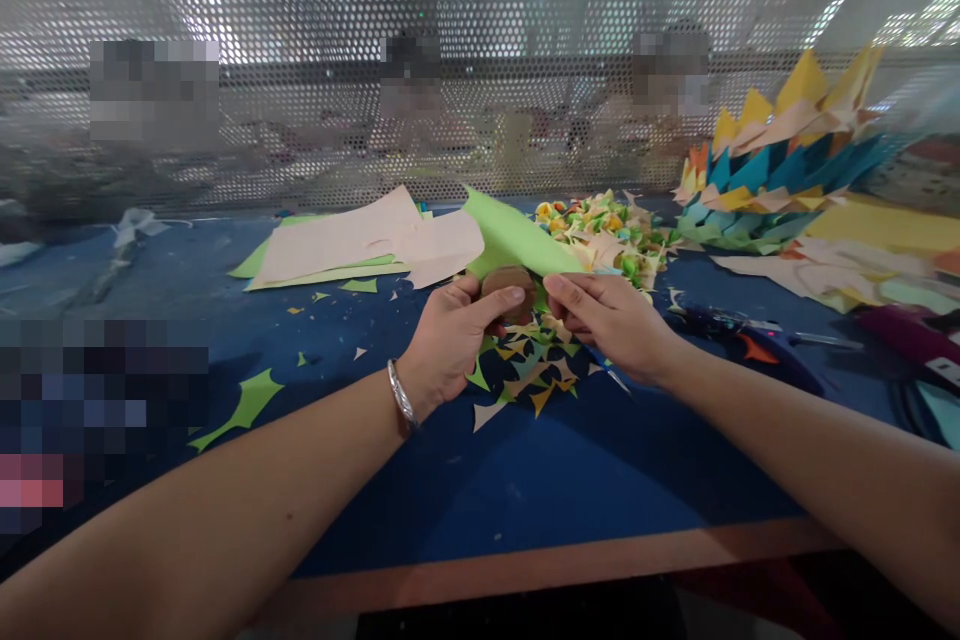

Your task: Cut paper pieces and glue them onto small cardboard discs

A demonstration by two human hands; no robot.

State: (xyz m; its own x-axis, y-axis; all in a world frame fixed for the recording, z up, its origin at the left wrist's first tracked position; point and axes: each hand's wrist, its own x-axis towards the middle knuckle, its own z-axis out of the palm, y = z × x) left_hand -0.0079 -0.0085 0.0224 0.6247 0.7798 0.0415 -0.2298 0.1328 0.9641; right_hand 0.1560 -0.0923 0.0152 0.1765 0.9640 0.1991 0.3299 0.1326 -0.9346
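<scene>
A light green sheet of paper (506, 232) stands tilted up between my hands. My left hand (450, 330), with a silver bangle at the wrist, is closed on a brown, rounded, cardboard-like piece (508, 292), its thumb across the front, against the lower part of the sheet. My right hand (600, 315) is closed in a pinch at the sheet's right lower edge; its fingertips are partly hidden. Just below that hand shows a thin blue tool (611, 372); I cannot tell whether it is held. Small paper scraps (536, 370) lie beneath both hands.
Pale and green paper sheets (330, 245) lie back left. A heap of cut paper pieces (622, 235) and a layered paper-point structure (787, 170) are back right. Glue guns (772, 345) (904, 335) lie right. A perforated metal screen (480, 120) borders the blue table (510, 500); people sit beyond.
</scene>
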